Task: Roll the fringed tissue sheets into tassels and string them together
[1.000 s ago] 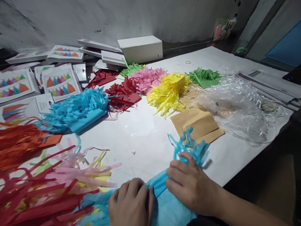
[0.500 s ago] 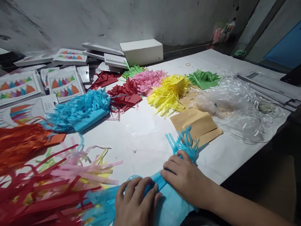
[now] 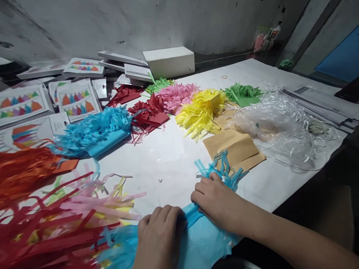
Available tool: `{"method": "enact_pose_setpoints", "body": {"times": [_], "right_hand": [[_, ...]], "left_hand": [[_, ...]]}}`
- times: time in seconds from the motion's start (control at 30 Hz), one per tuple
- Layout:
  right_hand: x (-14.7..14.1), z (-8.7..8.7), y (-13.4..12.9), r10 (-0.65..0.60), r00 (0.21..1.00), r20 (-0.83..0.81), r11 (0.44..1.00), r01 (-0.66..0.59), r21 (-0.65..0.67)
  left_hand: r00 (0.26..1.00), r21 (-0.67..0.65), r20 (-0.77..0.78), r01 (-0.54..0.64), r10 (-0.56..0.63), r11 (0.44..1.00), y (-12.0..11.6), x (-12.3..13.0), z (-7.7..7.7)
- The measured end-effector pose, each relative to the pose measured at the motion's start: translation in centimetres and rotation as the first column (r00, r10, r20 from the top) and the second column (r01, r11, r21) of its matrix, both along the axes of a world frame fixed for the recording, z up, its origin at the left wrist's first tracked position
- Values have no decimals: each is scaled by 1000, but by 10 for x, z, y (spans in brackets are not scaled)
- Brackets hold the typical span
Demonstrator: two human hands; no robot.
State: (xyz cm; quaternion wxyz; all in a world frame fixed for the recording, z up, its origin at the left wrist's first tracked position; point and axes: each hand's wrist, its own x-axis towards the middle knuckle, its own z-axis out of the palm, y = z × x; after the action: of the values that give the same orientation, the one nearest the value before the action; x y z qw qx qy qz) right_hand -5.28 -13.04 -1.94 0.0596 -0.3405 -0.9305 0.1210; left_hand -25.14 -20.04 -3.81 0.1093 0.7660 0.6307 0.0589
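A blue fringed tissue paper sheet (image 3: 206,239) lies at the front edge of the table, its middle gathered into a narrow band. My left hand (image 3: 161,229) is closed round the band's left part, with the fingertips hidden beneath. Farther along, my right hand (image 3: 214,198) grips the same band, fingers curled over it. Cut blue strips stick out beyond the right hand toward a brown paper packet (image 3: 232,147). More blue fringe (image 3: 120,243) spreads left of my left hand, against loose red strips (image 3: 56,231).
Fringed tissue bundles in blue (image 3: 95,129), orange (image 3: 28,168), dark red (image 3: 150,114), pink (image 3: 179,93), yellow (image 3: 200,112) and green (image 3: 242,93) lie across the table. Clear plastic and string (image 3: 277,127) sit at right. Printed packages (image 3: 80,99) and a white box (image 3: 169,61) line the wall.
My left hand has turned and its fingers have closed more tightly over the blue band. My right hand has shifted slightly, and the blue strips beyond it have spread.
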Motion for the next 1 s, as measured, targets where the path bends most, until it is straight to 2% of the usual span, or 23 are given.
{"method": "enact_pose_setpoints", "body": {"times": [0.1, 0.23, 0.33, 0.53, 0.63, 0.73, 0.87, 1.0], "right_hand": [[2, 5, 1, 14, 1000, -12, 999, -14, -48], [5, 5, -1, 89, 996, -30, 996, -89, -16], [9, -3, -5, 111, 992, -66, 991, -106, 79], [17, -14, -13, 208, 967, -147, 937, -154, 313], [23, -17, -15, 271, 951, -149, 902, -197, 384], [26, -20, -16, 306, 944, -127, 893, -238, 382], [26, -19, -17, 295, 948, -120, 904, -236, 357], [21, -17, -17, 281, 954, -103, 887, -217, 408]], "left_hand": [[998, 46, 39, 50, -52, 998, 1, -2, -2], [974, 236, 135, 146, -182, 961, -3, -7, -8], [957, 295, 169, 180, -237, 938, -7, -11, -11], [951, 377, 73, 253, -301, 891, -8, -15, -6], [942, 377, 2, 310, -336, 872, -10, -17, -4], [935, 333, -38, 344, -352, 878, -13, -18, -3], [942, 301, 5, 318, -335, 899, -12, -14, -1], [941, 285, 9, 322, -338, 903, -3, -10, 0]]}}
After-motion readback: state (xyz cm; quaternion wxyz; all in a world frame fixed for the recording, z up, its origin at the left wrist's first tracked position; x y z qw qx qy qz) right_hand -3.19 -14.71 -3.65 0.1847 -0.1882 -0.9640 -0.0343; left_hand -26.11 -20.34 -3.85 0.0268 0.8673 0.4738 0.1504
